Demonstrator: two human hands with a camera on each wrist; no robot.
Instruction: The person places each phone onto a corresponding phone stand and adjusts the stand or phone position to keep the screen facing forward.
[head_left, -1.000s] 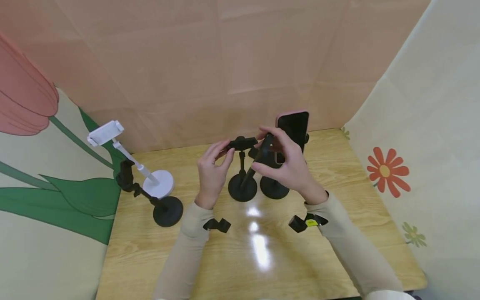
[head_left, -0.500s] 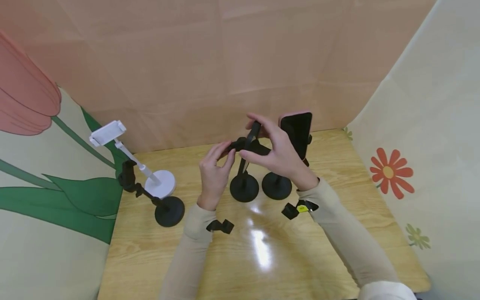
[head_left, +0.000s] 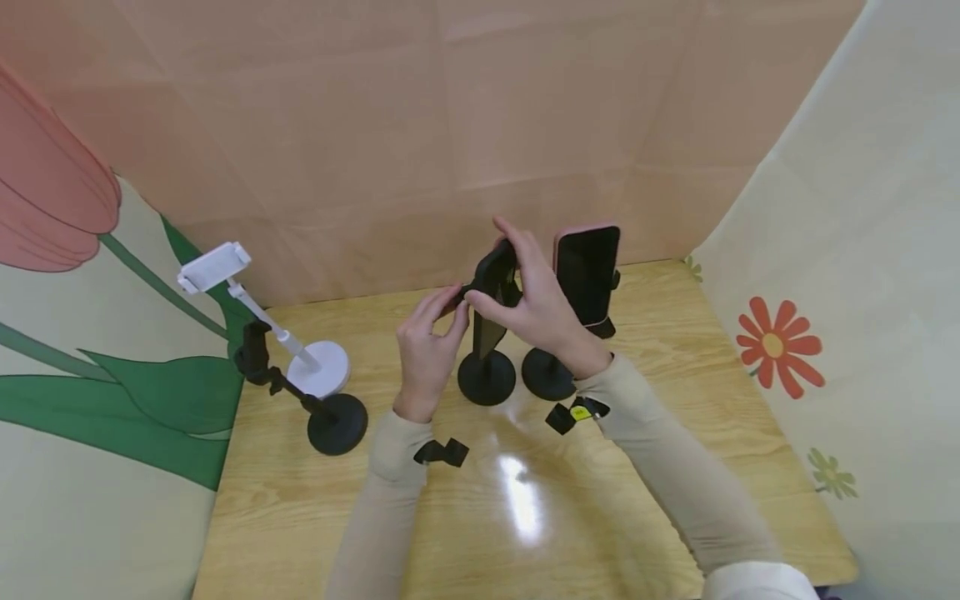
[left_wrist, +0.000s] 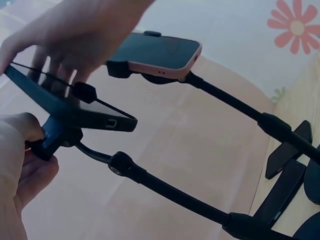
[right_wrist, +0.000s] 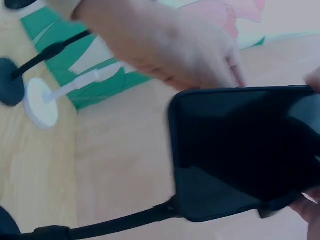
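On the wooden table (head_left: pixel 675 467), walled by a pink backdrop and flower-print sheets:

Black phone stand (head_left: pixel 487 379), round base, centre of table; its clamp (left_wrist: pixel 52 140) sits at the top of the arm.

Second black stand (head_left: pixel 548 379), just right of the first, carrying a pink-cased phone (head_left: pixel 587 271) upright in its clamp.

Third black stand (head_left: pixel 337 423), left of centre, arm leaning away to the left, no phone.

White stand (head_left: pixel 322 367), behind the third, with a white clamp at the top of a slanted arm.

Black phone (head_left: pixel 495 279), nearly edge-on in the head view, seated at the first stand's clamp, above its base.

Right hand (head_left: pixel 536 304), fingers curled round the black phone's upper edge and side.

Left hand (head_left: pixel 427 346), fingertips pinching the clamp's left end, just beside the black phone.

Two wrist-worn cameras, small and black, one on each beige sleeve.
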